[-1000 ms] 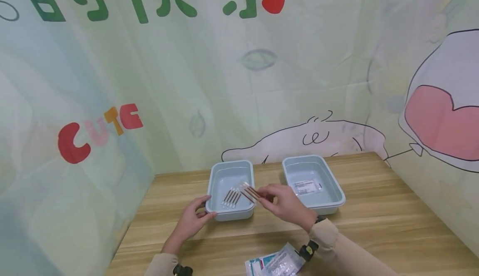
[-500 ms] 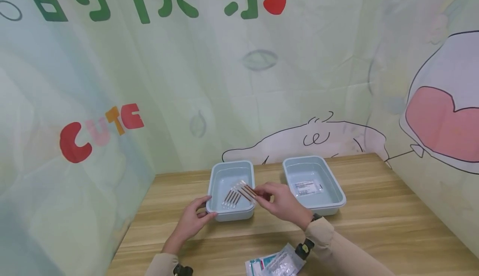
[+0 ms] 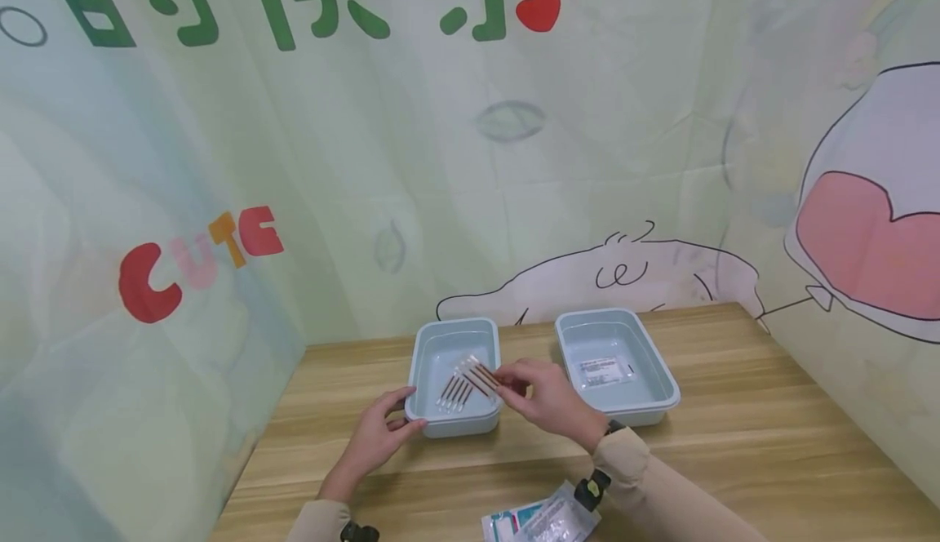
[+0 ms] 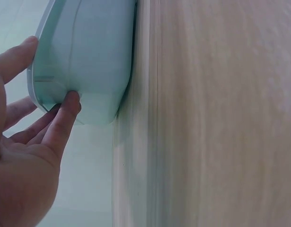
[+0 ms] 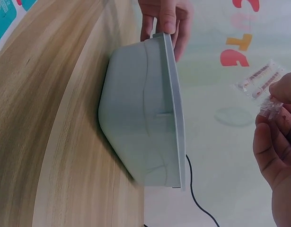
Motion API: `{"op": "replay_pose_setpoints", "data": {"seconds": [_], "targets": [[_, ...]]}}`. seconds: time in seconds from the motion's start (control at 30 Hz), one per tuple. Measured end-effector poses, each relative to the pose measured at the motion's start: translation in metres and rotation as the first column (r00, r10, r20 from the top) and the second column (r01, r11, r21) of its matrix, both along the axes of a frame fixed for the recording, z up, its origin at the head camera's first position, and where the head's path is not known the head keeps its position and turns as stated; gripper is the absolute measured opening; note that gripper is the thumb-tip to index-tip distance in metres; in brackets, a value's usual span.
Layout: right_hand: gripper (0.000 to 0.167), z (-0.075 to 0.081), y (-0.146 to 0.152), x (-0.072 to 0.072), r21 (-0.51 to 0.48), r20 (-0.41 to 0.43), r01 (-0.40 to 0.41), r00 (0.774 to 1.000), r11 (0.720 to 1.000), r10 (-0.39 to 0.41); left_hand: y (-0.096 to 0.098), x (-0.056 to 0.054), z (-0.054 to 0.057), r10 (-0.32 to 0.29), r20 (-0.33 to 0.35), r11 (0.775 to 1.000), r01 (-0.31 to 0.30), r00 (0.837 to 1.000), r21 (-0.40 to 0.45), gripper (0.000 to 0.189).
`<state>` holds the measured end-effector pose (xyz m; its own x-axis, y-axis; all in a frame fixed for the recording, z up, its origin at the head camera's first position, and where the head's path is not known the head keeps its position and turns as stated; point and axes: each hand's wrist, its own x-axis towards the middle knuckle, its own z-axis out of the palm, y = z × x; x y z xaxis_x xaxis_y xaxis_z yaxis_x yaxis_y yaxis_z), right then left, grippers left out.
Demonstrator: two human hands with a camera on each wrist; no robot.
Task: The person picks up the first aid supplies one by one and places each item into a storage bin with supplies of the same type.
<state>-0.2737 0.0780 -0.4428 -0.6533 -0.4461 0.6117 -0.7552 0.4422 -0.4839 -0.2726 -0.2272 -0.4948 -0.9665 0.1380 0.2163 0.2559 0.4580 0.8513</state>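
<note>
My left hand (image 3: 378, 436) grips the near left corner of a light blue plastic basin (image 3: 463, 426). In the left wrist view its thumb lies on the rim, with fingers (image 4: 65, 118) under it against the wall. Several brown-stemmed, white-tipped swabs (image 3: 454, 395) in clear wrapping lie inside. Over the right side of this basin, my right hand (image 3: 551, 399) pinches another strip of wrapped swabs (image 3: 479, 374) between thumb and fingers. The right wrist view shows the crinkled clear wrapping (image 5: 261, 82) above the rim, partly hidden by the fingertips.
To the right stands a second light blue basin (image 3: 646, 406) holding a clear packet with a white label (image 3: 605, 370). Several flat packets (image 3: 554, 517) lie at the table's near side, beside the right wrist. A printed cloth backdrop (image 3: 352, 158) hangs behind the wooden table (image 3: 749, 444).
My right hand has moved slightly left with the swab strip, bringing it further over the left basin. The left hand keeps its grip on the corner.
</note>
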Motion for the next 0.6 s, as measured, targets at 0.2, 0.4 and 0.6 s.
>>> {"op": "replay_pose_setpoints", "data": {"seconds": [0.2, 0.4, 0.6], "targets": [[0.019, -0.0016, -0.0027, -0.0023, -0.004, -0.009, -0.006, 1.000, 1.000, 0.006, -0.0011, -0.0022, -0.0037, 0.010, 0.012, 1.000, -0.010, 1.000, -0.017, 0.061], [0.019, -0.0010, -0.0043, -0.0041, 0.010, 0.003, -0.004, 1.000, 1.000, 0.004, -0.0015, -0.0025, -0.0053, 0.013, 0.001, 1.000, -0.013, 1.000, -0.028, 0.061], [0.021, 0.0019, -0.0054, -0.0049, 0.018, 0.036, 0.003, 0.999, 1.000, -0.003, 0.0005, -0.0024, -0.0045, 0.021, 0.005, 0.999, -0.021, 1.000, -0.031, 0.059]]}}
